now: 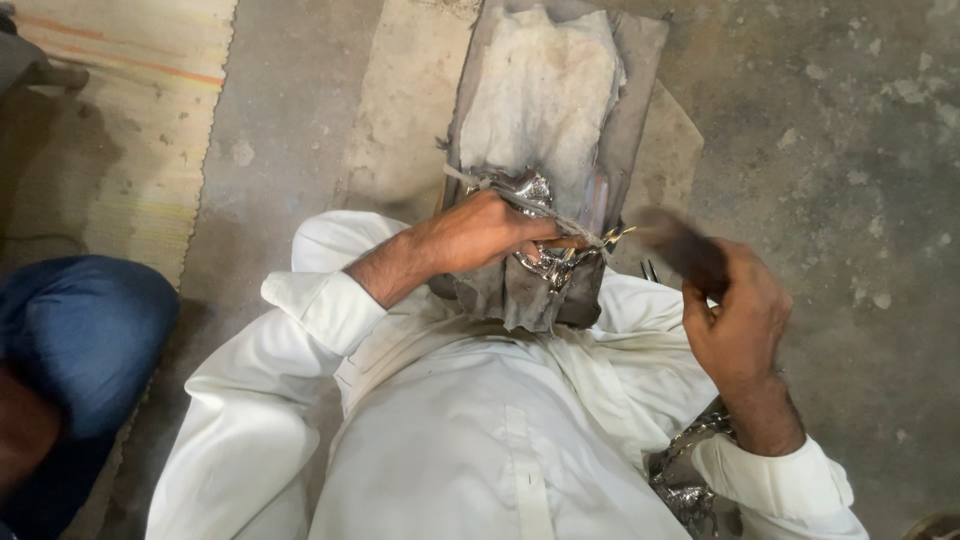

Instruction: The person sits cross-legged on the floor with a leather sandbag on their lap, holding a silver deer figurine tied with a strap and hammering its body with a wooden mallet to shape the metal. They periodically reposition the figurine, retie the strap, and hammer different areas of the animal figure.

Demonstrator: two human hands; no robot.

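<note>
My left hand (480, 232) presses a shiny, ornate metal piece (540, 250) onto a cloth-covered block (540, 100) in front of my lap. Its fingers also pinch a thin metal rod (520, 200) that lies slanted across the piece. My right hand (740, 320) is raised to the right of the block and grips a dark wooden-looking tool (680, 245), which is blurred by motion. The tool's end hovers near the tip of the rod. I wear white clothing and sit low over the floor.
The block rests on a rough concrete floor (820, 150). A pale woven mat (120, 120) covers the left side. Another person's knee in blue cloth (80, 330) is at the lower left. More shiny metal pieces (690, 480) lie by my right hip.
</note>
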